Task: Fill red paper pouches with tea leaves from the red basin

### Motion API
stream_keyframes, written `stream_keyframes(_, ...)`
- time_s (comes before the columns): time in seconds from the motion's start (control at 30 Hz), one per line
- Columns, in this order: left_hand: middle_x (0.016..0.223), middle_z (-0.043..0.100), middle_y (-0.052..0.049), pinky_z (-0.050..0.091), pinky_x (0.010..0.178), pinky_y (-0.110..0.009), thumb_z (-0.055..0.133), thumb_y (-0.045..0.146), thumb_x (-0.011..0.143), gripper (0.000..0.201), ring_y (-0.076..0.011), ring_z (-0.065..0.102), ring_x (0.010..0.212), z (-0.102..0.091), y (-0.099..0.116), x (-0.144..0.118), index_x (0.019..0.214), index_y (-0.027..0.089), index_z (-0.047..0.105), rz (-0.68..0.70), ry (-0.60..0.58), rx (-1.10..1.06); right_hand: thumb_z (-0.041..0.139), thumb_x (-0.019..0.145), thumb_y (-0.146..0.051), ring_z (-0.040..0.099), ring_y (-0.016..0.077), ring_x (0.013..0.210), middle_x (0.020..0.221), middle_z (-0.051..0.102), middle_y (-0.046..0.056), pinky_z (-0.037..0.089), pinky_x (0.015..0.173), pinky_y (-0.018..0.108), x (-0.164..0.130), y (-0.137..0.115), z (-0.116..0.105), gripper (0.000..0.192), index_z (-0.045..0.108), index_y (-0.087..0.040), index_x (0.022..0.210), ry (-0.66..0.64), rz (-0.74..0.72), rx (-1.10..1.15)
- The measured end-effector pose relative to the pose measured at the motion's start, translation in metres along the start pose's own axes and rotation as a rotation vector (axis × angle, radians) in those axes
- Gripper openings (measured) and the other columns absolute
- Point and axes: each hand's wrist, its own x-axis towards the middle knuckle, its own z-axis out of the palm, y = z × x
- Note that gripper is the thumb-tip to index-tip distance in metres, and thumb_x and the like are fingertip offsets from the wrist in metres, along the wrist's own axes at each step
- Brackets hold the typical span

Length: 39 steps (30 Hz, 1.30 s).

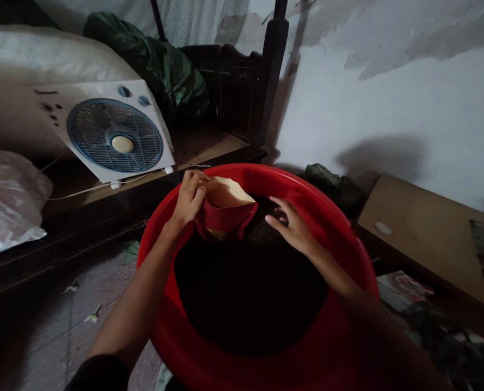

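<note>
My left hand [192, 196] grips the upper left edge of a red paper bag [225, 218], whose pale inner lining shows through its gaping mouth. The bag stands tilted on a mass of dark loose material [250, 293] in a big red plastic tub [360, 255]. What that material is, I cannot make out in the low light. To the right of the bag, my right hand [291, 225] hovers over the dark material with its fingers apart and curled a little. Nothing shows in it.
A white box fan [118, 130] stands on a wooden platform at the left, its cord [83, 193] running along the edge. Plastic-wrapped bundles [10, 201] lie beside it. A brown board [421, 233] with a small round disc [382, 228] is at the right, near the wall.
</note>
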Motion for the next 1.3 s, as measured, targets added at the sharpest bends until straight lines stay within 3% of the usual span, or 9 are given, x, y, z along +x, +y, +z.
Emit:
stream_keyframes(0.13,0.11,0.059,-0.01,0.053,0.095,-0.045,0.039,0.032,0.089,0.027,-0.0248,0.06,0.107,-0.001,0.004,-0.001,0.097,0.024,0.063,0.043,-0.027,-0.028,0.066,0.085,-0.049,0.065,0.0196,0.1,0.135,0.057,0.011,0.057,0.084,0.039,-0.014,0.021,0.009,0.059,0.056,-0.026,0.138,-0.221,0.133,0.079)
stream_keyframes(0.4,0.105,0.062,-0.009,0.054,0.087,-0.044,0.034,0.041,0.095,0.035,-0.0237,0.062,0.099,0.004,0.031,-0.009,0.099,0.023,0.063,0.171,-0.143,-0.124,0.056,0.093,-0.052,0.071,0.0206,0.079,0.091,0.075,0.005,0.056,0.076,0.034,-0.016,-0.014,0.034,0.039,0.068,-0.021,0.113,-0.216,0.114,0.129)
stream_keyframes(0.6,0.109,0.062,-0.01,0.053,0.09,-0.046,0.033,0.031,0.093,0.032,-0.0249,0.06,0.101,0.003,0.043,-0.012,0.098,0.023,0.064,0.207,-0.176,-0.094,0.06,0.091,-0.043,0.069,0.0282,0.105,0.109,0.073,0.012,0.051,0.096,0.043,-0.022,0.007,0.037,0.037,0.069,-0.02,0.119,-0.32,0.182,-0.045)
stream_keyframes(0.67,0.109,0.062,-0.011,0.053,0.091,-0.047,0.034,0.03,0.091,0.032,-0.0255,0.06,0.101,0.001,0.042,-0.011,0.096,0.023,0.065,0.179,-0.176,-0.063,0.067,0.087,-0.044,0.057,0.0326,0.128,0.133,0.063,0.016,0.041,0.11,0.048,-0.031,0.017,0.045,0.049,0.065,-0.02,0.13,-0.522,0.252,-0.201)
stream_keyframes(0.8,0.108,0.062,-0.01,0.054,0.089,-0.046,0.036,0.028,0.09,0.03,-0.0249,0.061,0.1,-0.002,0.036,-0.009,0.094,0.023,0.065,0.168,-0.141,-0.05,0.082,0.062,-0.068,0.016,0.0499,0.15,0.168,0.005,0.019,0.027,0.114,0.064,-0.063,0.021,0.082,0.117,0.027,-0.031,0.158,-0.976,0.482,-0.341)
stream_keyframes(0.9,0.106,0.062,-0.009,0.054,0.089,-0.045,0.036,0.028,0.09,0.029,-0.0241,0.06,0.1,-0.001,0.033,-0.008,0.092,0.023,0.065,0.175,-0.137,-0.04,0.085,0.051,-0.071,0.005,0.0554,0.149,0.167,-0.009,0.022,0.025,0.109,0.074,-0.087,0.011,0.109,0.137,0.012,-0.033,0.161,-1.018,0.493,-0.372)
stream_keyframes(1.03,0.104,0.061,-0.009,0.053,0.089,-0.045,0.036,0.029,0.091,0.029,-0.0238,0.06,0.1,0.002,0.027,-0.006,0.09,0.023,0.064,0.168,-0.141,-0.033,0.088,0.059,-0.055,0.025,0.0525,0.145,0.162,0.018,0.022,0.035,0.104,0.069,-0.096,0.008,0.118,0.114,0.032,-0.029,0.154,-0.956,0.396,-0.426)
stream_keyframes(1.17,0.103,0.061,-0.008,0.053,0.09,-0.044,0.038,0.027,0.09,0.026,-0.0232,0.06,0.099,0.001,0.021,-0.006,0.087,0.022,0.064,0.142,-0.101,-0.034,0.085,0.065,-0.026,0.057,0.0297,0.116,0.125,0.058,0.009,0.043,0.099,0.042,-0.076,0.013,0.109,0.062,0.059,-0.024,0.122,-0.947,0.199,-0.292)
stream_keyframes(1.3,0.107,0.061,-0.008,0.052,0.093,-0.044,0.039,0.026,0.089,0.026,-0.0234,0.06,0.103,-0.005,0.017,-0.006,0.094,0.023,0.064,0.101,-0.088,-0.008,0.073,0.067,-0.02,0.056,0.017,0.082,0.085,0.059,-0.003,0.044,0.075,0.027,-0.053,-0.004,0.085,0.029,0.059,-0.022,0.092,-0.786,0.175,0.011)
